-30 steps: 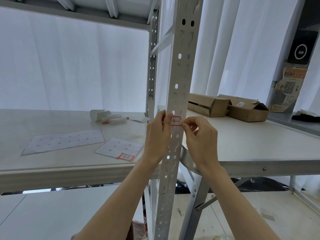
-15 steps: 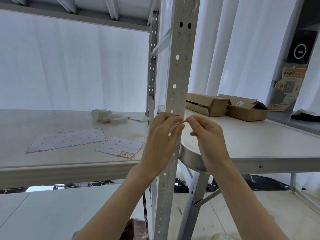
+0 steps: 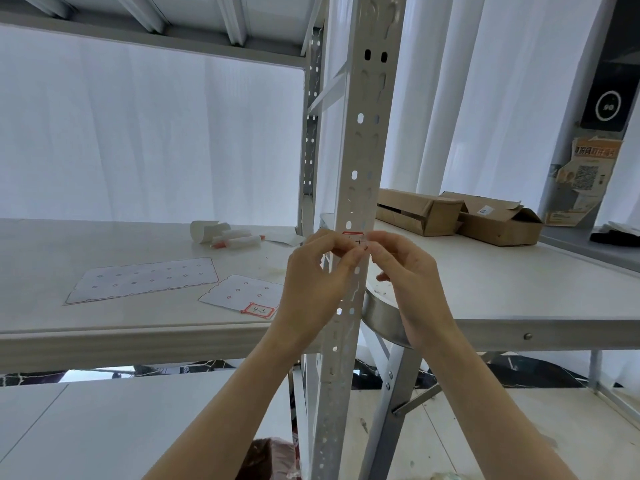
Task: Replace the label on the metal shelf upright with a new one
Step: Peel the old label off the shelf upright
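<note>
Right now your left hand point(image 3: 317, 282) and right hand point(image 3: 407, 271) meet at the front face of the metal shelf upright point(image 3: 360, 174), each pinching one end of the small red-bordered label point(image 3: 354, 238). The label's long axis runs across the upright, level, with its face turned toward you; its handwriting is too blurred to read. Both grips are narrow, thumb and forefinger closed on the label's edges. The upright itself stands vertical, a pale perforated post with rows of holes along its length.

Over on the left, the white desk point(image 3: 104, 327) carries a large backing sheet point(image 3: 142, 280) lying flat, then a smaller sheet point(image 3: 242, 292) just beside it with one remaining red-bordered sticker point(image 3: 259, 310) marked 42 at its near corner. Behind them lie a few white rolls point(image 3: 225, 233). To the right of the upright, two cardboard boxes point(image 3: 457, 216) rest on a second white tabletop point(image 3: 519, 282), touching each other. White curtains point(image 3: 156, 133) hang behind everything.
</note>
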